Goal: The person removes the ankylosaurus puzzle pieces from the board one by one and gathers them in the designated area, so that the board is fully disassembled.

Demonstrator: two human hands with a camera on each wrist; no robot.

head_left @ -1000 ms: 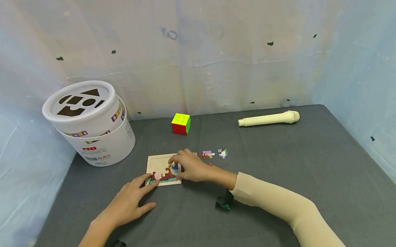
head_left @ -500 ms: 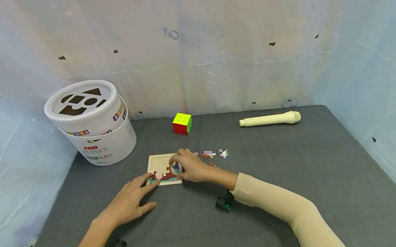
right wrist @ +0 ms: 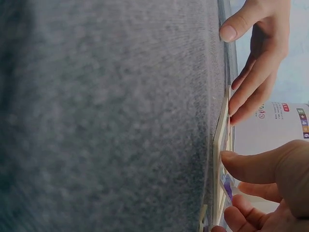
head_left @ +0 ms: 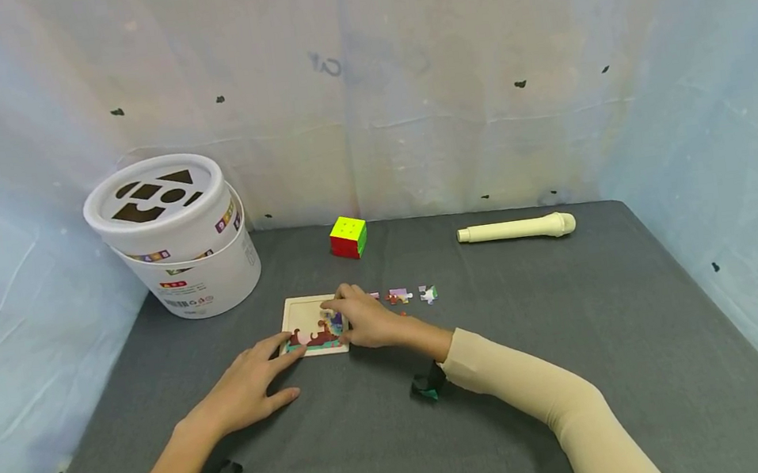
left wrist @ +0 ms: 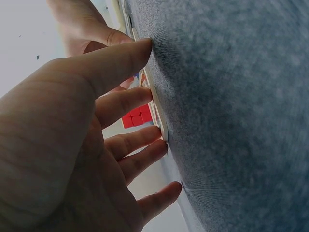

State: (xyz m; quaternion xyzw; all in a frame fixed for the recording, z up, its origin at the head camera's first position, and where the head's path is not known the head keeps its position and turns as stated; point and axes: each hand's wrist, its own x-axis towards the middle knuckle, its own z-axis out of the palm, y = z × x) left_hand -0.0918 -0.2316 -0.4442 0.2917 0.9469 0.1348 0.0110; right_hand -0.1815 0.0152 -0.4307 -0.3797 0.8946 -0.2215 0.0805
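A small wooden jigsaw tray (head_left: 304, 310) lies on the dark table, its lower part filled with colourful pieces (head_left: 312, 339) and its upper left bare. My left hand (head_left: 243, 384) rests with spread fingers at the tray's left and near edges; the thumb lies apart on the cloth side. Over the tray's right side, my right hand (head_left: 370, 321) pinches a puzzle piece (right wrist: 226, 186), which is tilted and shows purple in the right wrist view. That hand's thumb is at the tray rim, and its fingers partly hide the piece and the tray's right side.
Loose puzzle pieces (head_left: 399, 296) lie right of the tray, one with a green and white print (head_left: 427, 294). Behind are a puzzle cube (head_left: 349, 238) and a cream toy microphone (head_left: 516, 229). A white shape-sorter bucket (head_left: 208, 283) stands back left. Pale curtains surround the table.
My right hand's fingers have shifted slightly up and left over the tray's right side, and the piece by them looks more tilted. The left hand stays in place.
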